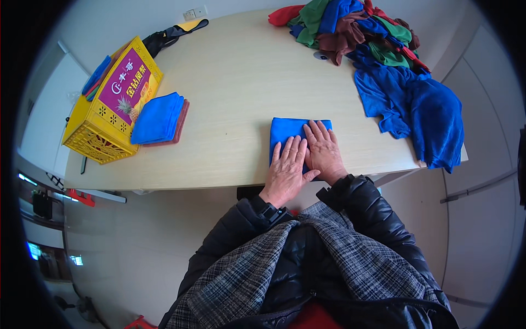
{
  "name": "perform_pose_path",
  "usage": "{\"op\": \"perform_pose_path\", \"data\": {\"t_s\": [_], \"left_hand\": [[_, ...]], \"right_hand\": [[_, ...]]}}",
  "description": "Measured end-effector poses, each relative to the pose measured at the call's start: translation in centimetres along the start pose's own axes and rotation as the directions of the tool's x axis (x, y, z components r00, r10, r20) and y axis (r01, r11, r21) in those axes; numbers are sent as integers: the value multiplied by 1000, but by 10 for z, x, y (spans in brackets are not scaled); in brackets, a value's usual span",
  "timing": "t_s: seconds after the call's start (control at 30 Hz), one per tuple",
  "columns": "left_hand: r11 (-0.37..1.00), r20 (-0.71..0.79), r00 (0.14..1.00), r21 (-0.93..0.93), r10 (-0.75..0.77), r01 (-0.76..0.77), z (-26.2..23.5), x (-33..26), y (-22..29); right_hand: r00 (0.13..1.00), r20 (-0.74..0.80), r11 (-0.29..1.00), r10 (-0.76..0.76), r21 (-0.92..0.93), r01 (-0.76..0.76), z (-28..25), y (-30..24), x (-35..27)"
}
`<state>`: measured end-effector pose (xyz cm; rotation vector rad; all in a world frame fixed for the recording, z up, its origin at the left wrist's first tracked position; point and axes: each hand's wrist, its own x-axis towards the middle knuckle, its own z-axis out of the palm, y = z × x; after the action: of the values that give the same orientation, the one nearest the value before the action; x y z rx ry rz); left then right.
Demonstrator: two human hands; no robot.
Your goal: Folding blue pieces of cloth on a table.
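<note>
A blue cloth point(285, 127), folded into a square, lies near the front edge of the table. My left hand point(287, 170) rests flat on its lower part, fingers stretched out. Beside it, my right hand point(323, 151) presses on the cloth's right side, its fingers also extended. The two hands touch at the thumbs, and much of the cloth is hidden under them. Neither hand grips anything. To the left, a folded blue cloth point(157, 119) lies on a folded brown cloth point(181, 123), leaning near a yellow crate.
The yellow plastic crate point(98, 140) with a purple label stands at the table's left, folded cloths point(97, 74) in it. A heap of crumpled cloths point(342, 30) fills the back right; a loose blue cloth point(438, 120) hangs at the right edge. A black strap point(170, 37) lies behind the crate.
</note>
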<state>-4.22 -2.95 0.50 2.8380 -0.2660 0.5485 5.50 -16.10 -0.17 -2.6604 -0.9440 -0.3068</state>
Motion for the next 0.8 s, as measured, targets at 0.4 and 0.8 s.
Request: {"op": "perform_pose_path", "data": {"t_s": [0.4, 0.8], "left_hand": [[998, 19, 1000, 52, 20, -21, -9, -8, -2], [993, 74, 995, 101, 59, -67, -22, -33, -5]], "right_hand": [[1000, -26, 1000, -9, 17, 9, -4, 0, 3], [994, 12, 992, -113, 51, 112, -13, 1, -12]]}}
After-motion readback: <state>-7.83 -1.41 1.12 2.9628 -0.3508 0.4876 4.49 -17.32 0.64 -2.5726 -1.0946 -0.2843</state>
